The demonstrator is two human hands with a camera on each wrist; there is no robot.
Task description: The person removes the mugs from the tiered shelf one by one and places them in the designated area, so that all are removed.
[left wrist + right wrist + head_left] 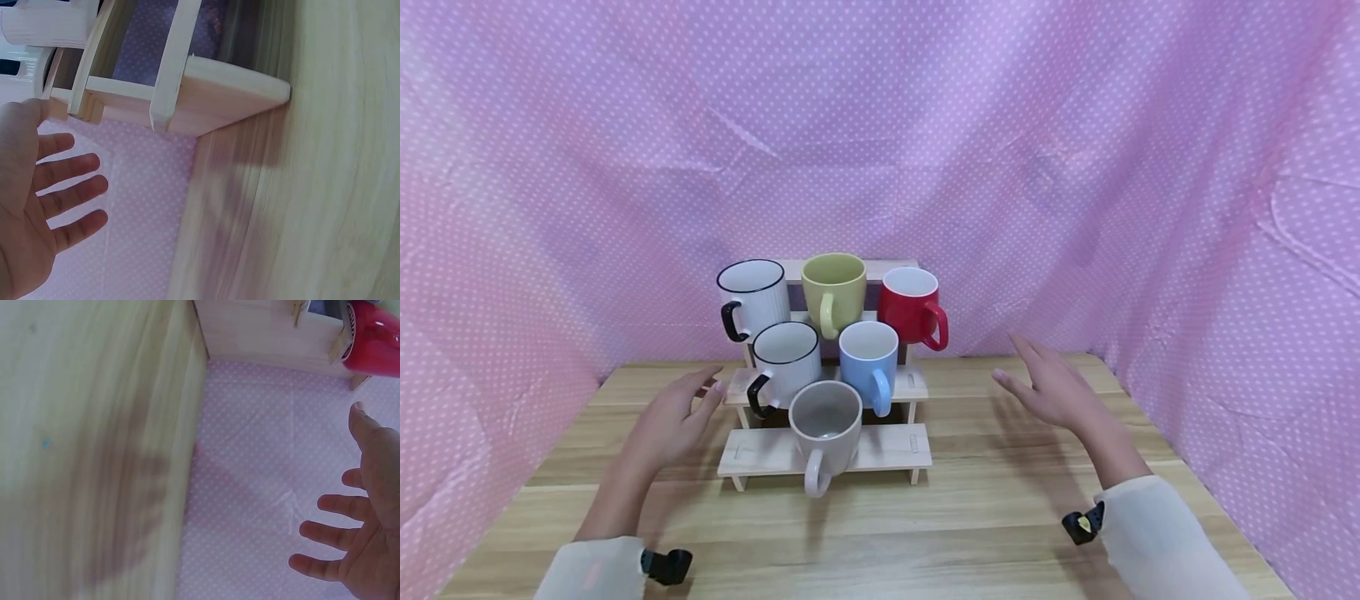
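A tiered wooden rack (891, 447) carries several mugs. On its top tier stand a white black-rimmed mug (760, 304), a yellow-green mug (847, 298) and a red mug (901, 315). The middle tier bears another white black-rimmed mug (793, 371) and a light blue mug (861, 364). Alone on the lowest tier is a grey mug (826, 421), its handle toward me. My left hand (672, 421), fingers extended, hovers just left of the rack and holds nothing. My right hand (1051, 385) is spread in the air, well right of the rack, nearest the red mug, also holding nothing.
The rack stands on a wood-grain table (970, 517), near its back edge. A pink and purple dotted cloth (1045, 167) hangs behind and at both sides. Small black devices sit at both wrists, by the pale sleeves (1157, 533).
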